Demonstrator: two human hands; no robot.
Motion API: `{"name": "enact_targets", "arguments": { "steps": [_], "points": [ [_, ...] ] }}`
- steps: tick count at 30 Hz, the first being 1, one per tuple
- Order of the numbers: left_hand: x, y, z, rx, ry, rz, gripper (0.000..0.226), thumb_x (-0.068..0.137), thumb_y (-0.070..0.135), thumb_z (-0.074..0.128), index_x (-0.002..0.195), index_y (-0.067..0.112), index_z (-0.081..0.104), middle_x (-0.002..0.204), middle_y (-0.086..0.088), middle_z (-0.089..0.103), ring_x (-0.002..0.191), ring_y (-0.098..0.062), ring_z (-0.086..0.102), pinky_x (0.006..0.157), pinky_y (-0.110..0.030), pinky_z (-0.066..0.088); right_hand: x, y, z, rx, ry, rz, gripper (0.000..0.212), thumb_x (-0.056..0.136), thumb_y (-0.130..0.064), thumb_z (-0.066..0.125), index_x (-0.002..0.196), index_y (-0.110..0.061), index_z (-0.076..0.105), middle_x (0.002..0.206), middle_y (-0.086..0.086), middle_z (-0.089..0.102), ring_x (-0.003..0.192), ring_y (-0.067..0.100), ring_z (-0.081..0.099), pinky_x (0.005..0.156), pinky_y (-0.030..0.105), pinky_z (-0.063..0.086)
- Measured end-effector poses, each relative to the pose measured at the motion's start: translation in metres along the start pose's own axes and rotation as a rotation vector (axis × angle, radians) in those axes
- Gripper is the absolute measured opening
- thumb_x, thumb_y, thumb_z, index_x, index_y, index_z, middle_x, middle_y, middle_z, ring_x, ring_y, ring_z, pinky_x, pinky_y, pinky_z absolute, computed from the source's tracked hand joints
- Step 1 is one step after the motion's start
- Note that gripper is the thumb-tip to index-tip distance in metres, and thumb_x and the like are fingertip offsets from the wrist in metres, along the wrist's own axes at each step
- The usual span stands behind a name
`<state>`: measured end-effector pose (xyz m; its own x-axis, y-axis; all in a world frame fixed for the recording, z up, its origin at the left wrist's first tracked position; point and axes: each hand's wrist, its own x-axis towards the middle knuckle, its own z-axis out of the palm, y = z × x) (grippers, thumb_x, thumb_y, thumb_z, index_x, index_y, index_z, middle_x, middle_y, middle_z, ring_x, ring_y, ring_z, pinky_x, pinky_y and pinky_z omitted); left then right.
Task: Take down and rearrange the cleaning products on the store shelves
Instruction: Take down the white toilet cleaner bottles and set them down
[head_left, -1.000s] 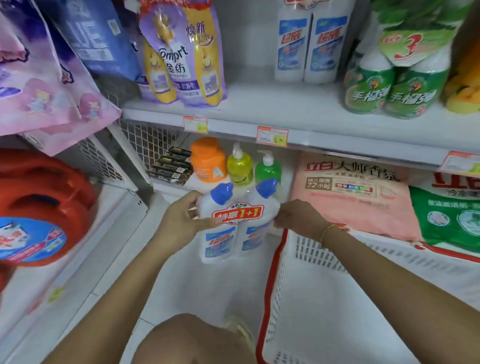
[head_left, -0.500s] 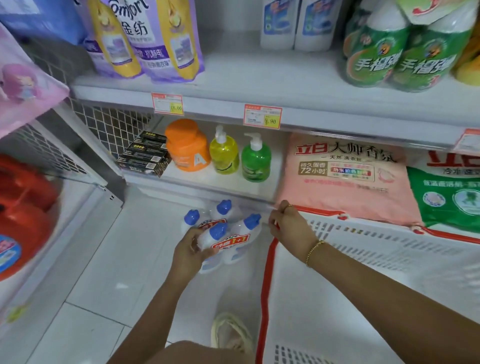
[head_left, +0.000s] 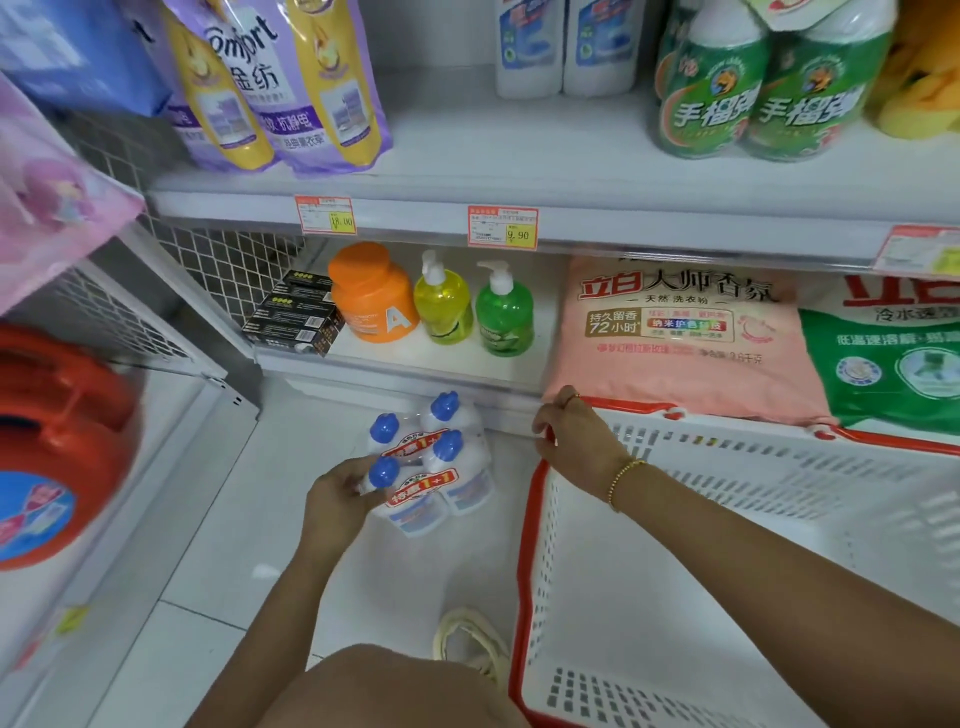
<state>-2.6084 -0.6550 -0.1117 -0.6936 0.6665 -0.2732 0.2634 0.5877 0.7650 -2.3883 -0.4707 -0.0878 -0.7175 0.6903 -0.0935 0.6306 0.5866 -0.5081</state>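
- Nearest, the right hand (head_left: 571, 441) is curling its fingers over the far corner of the red-rimmed basket (head_left: 527, 545), steadying it.
- The left hand (head_left: 337, 499) is gripping the front twin-pack of blue-capped bottles (head_left: 423, 499) around one neck. Whether its base is touching the floor is unclear.
- Lowering it upright, flush against the second twin-pack (head_left: 415, 441) just behind, seems wisest.
- Beyond, the bottom shelf (head_left: 415, 364) is holding pump bottles.

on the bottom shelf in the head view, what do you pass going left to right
stack of black boxes → orange jug → yellow pump bottle → green pump bottle → pink detergent bag → green detergent bag
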Motion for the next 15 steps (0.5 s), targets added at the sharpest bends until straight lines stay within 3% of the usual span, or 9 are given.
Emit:
{"name": "enact_targets", "arguments": {
  "steps": [2,5,7,9,13,15],
  "points": [
    [0.004,0.026,-0.013,-0.021,0.021,0.046,0.016,0.079,0.001,0.074,0.092,0.009,0.070,0.093,0.002,0.072,0.092,-0.023,0.066,0.071,-0.013,0.046,-0.001,-0.005,-0.021,0.041,0.061,-0.043,0.021,0.089,-0.013,0.058,0.109,-0.008,0.061,0.115,0.010,0.044,0.098,0.025,0.055,0.093,0.033,0.044],
    [0.009,0.094,-0.032,-0.013,0.086,0.247,0.011,0.084,0.010,0.071,0.089,0.019,0.070,0.083,0.021,0.070,0.079,0.002,0.065,0.066,-0.002,0.042,0.003,-0.019,-0.077,0.074,0.315,-0.169,0.030,0.088,-0.017,0.061,0.117,-0.011,0.056,0.113,0.006,0.046,0.090,0.015,0.050,0.082,0.025,0.044],
    [0.017,0.146,-0.043,-0.081,0.113,0.364,0.015,0.084,0.010,0.070,0.091,0.022,0.067,0.087,0.014,0.069,0.073,0.004,0.065,0.066,-0.007,0.046,0.014,-0.023,-0.123,0.041,0.522,-0.231,0.033,0.086,-0.014,0.062,0.118,-0.010,0.056,0.112,0.008,0.049,0.093,0.016,0.048,0.081,0.025,0.041],
    [0.029,0.195,-0.048,-0.191,0.123,0.433,0.019,0.082,0.004,0.071,0.088,0.022,0.066,0.086,0.002,0.070,0.071,-0.004,0.066,0.066,-0.015,0.051,0.032,-0.014,-0.163,0.009,0.657,-0.229,0.032,0.085,-0.012,0.061,0.116,-0.007,0.056,0.113,0.012,0.050,0.100,0.026,0.051,0.083,0.031,0.040],
    [0.069,0.277,-0.042,-0.395,0.115,0.485,0.016,0.084,0.001,0.066,0.087,0.017,0.065,0.086,-0.005,0.067,0.079,-0.016,0.067,0.074,-0.024,0.056,0.066,0.013,-0.205,-0.115,0.645,-0.137,0.029,0.087,-0.008,0.053,0.115,-0.007,0.054,0.116,0.016,0.051,0.095,0.034,0.057,0.070,0.037,0.043],
    [0.093,0.310,-0.030,-0.431,0.077,0.487,0.017,0.086,0.003,0.065,0.099,0.013,0.062,0.093,-0.006,0.063,0.082,-0.015,0.064,0.075,-0.025,0.055,0.079,0.014,-0.216,-0.252,0.620,-0.171,0.025,0.087,-0.013,0.054,0.111,-0.008,0.057,0.108,0.015,0.058,0.089,0.035,0.059,0.064,0.036,0.042]
  ]
}}
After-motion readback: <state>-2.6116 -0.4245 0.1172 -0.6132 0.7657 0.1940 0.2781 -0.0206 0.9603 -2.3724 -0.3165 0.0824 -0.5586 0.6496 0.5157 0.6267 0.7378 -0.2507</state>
